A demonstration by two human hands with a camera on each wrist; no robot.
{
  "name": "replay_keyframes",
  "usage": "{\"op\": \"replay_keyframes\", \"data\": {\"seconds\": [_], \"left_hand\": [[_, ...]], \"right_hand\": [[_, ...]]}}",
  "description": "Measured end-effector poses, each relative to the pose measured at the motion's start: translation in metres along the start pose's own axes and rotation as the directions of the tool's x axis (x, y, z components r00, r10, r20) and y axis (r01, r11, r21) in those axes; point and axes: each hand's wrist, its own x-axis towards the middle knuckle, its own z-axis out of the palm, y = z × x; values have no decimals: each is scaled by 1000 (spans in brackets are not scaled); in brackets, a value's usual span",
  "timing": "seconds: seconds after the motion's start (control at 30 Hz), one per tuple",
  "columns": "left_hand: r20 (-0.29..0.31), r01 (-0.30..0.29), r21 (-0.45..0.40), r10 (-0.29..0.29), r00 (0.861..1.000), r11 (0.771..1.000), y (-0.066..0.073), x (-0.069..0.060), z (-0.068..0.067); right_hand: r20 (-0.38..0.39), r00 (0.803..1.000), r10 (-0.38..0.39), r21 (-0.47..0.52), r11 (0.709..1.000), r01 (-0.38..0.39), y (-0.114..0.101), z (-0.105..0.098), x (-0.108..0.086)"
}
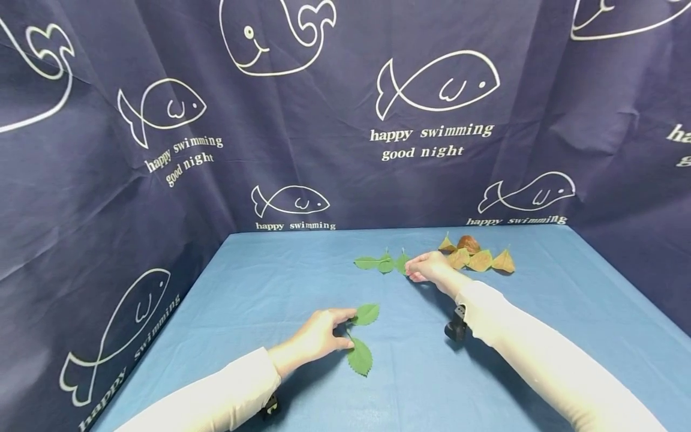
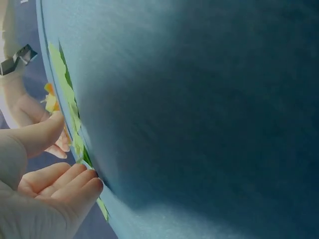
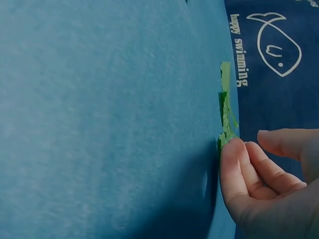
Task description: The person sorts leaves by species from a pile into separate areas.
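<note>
Two green leaves with toothed edges lie near the middle of the blue table; the upper leaf (image 1: pixel 367 314) meets the fingertips of my left hand (image 1: pixel 317 336), and the lower leaf (image 1: pixel 360 357) lies by its thumb. In the left wrist view that thumb stands apart from the fingers, with nothing gripped between them. Farther back, my right hand (image 1: pixel 428 268) touches the rightmost green leaf (image 1: pixel 400 263) of a short row with its fingertips. Its thumb is spread away in the right wrist view. Beside that leaf are a middle leaf (image 1: pixel 385 264) and a left leaf (image 1: pixel 366 263).
Right of my right hand, several yellow-brown leaves (image 1: pixel 504 261) lie close together, with a rounded brown piece (image 1: pixel 468 243) behind them. A dark blue curtain (image 1: pixel 345 132) with white fish drawings stands behind the blue tabletop (image 1: pixel 259 282) and along its sides.
</note>
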Motion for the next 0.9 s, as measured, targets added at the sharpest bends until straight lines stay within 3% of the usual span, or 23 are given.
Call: {"op": "replay_keyframes", "data": {"seconds": [0.2,0.4,0.67,0.9], "left_hand": [[-38,13,-27,-14,999,1000,-1,1,4],[-63,-26,78,31,998,997,-1,2,6],[-29,-108,184,116,993,977,-1,3,8],[25,-99,217,96,995,971,1,2,9]], "right_hand": [[64,998,-30,5,1000,30,-2,10,-7],[125,990,-64,-78,994,74,-7,28,-14],[208,965,-162,-200,958,204,-8,49,-23],[310,927,-211,-233,928,290,-6,60,-27]]}}
